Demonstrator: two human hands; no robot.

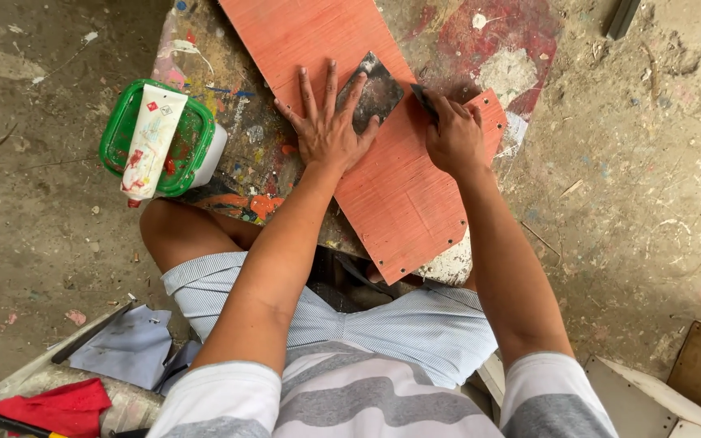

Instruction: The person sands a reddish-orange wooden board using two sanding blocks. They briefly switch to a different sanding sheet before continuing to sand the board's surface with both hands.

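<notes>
A long red-orange board (pixel 399 195) with small holes along its near edge lies across a paint-spattered work surface (pixel 237 138). My left hand (pixel 328 122) lies flat on the board, fingers spread, its fingertips on a dark square scraper blade (pixel 376 91). My right hand (pixel 453 136) is closed around a small dark tool (pixel 423 97) at the scraper's right edge, pressed on the board.
A green-lidded white tub (pixel 160 142) with a white tube (pixel 149 142) lying on top stands at the left. Red cloth (pixel 54 407), blue-grey cloth (pixel 127 349) and a dark rod lie lower left. Boards (pixel 683 389) lie lower right on the dirty concrete floor.
</notes>
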